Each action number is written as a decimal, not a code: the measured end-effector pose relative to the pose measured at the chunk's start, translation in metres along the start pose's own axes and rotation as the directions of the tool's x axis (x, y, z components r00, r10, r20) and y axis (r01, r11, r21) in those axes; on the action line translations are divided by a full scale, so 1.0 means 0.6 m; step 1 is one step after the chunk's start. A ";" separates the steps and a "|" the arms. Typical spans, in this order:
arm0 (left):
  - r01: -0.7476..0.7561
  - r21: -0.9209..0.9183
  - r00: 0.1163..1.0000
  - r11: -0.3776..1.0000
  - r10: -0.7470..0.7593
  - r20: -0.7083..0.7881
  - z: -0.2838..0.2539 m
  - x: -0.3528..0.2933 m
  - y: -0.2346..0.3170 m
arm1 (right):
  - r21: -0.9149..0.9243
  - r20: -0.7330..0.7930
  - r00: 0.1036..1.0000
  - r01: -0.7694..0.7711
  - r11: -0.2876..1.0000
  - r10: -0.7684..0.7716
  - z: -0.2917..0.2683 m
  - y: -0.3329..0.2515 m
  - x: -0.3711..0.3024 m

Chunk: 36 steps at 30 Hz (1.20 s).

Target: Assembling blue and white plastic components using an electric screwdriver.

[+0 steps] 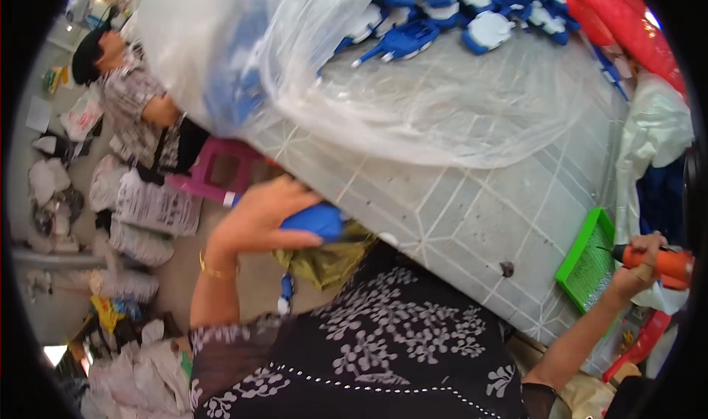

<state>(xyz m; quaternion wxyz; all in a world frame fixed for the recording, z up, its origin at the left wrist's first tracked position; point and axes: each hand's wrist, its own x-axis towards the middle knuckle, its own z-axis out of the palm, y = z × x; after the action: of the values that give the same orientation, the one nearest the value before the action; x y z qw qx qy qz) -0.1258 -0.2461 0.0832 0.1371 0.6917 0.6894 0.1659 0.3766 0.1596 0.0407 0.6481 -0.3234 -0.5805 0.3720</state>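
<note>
My left hand (262, 216), blurred by motion, is closed round a blue plastic piece (316, 223) beyond the table's near left edge. A small white tip (231, 198) sticks out on the hand's other side. At the far right my right hand (640, 266) grips an orange power screwdriver (670, 267), its dark bit pointing left over a green tray (584, 260). Small shiny bits lie in the tray, too small to make out. Similar blue-and-white plastic pieces (405, 39) are heaped at the table's far side, partly within a clear plastic bag (435, 135).
The grey patterned table (457, 220) runs diagonally across. Behind its left edge stand a pink stool (221, 170) and a person (136, 98). White sacks (158, 201) crowd the floor at left. One blue-and-white piece (285, 292) lies below my left hand. Red plastic sheeting (619, 21) hangs far right.
</note>
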 end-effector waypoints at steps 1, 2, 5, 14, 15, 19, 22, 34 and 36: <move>0.264 0.075 0.946 0.962 -0.273 0.175 0.025 -0.050 -0.021 | 0.023 -0.015 1.000 -0.022 1.000 0.022 0.003 0.010 -0.008; 0.450 0.120 0.861 0.885 -0.466 0.205 0.065 -0.102 -0.048 | -0.032 -0.068 0.997 -0.037 0.999 0.035 0.042 0.017 -0.033; 0.721 -0.085 0.693 0.688 -0.709 0.133 0.215 -0.190 -0.166 | -0.092 -0.103 0.988 -0.125 0.988 0.116 0.104 -0.018 -0.042; 0.402 -0.009 0.911 0.916 -0.399 0.103 0.271 -0.073 -0.267 | -0.839 0.342 0.911 0.186 0.511 0.231 0.196 -0.192 -0.094; 0.490 -0.036 0.834 0.871 -0.456 0.311 0.233 -0.066 -0.244 | -0.754 0.429 0.870 0.196 0.627 0.244 0.241 -0.176 -0.088; 0.321 0.036 0.776 0.946 -0.285 0.562 0.128 -0.058 -0.141 | -0.529 0.637 0.756 0.285 0.799 0.152 0.449 -0.019 -0.013; 0.132 -0.225 0.891 0.965 -0.016 0.453 0.076 -0.038 -0.043 | -0.590 0.548 0.782 0.111 0.800 0.296 0.585 0.131 0.043; -0.160 -0.545 0.986 0.823 0.102 -0.135 -0.006 0.172 0.068 | -0.386 0.544 0.558 -0.496 0.778 0.626 0.670 0.173 0.067; -0.124 -0.249 0.926 0.961 0.022 -0.377 0.014 0.244 0.066 | -0.432 0.617 0.566 -0.338 0.836 0.547 0.646 0.093 0.045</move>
<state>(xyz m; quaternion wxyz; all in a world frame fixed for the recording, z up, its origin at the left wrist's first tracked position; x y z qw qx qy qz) -0.0870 -0.0999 0.0982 0.0906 0.6484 0.6475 0.3901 -0.0131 0.2066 0.0524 0.2023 -0.3710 -0.7293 0.5381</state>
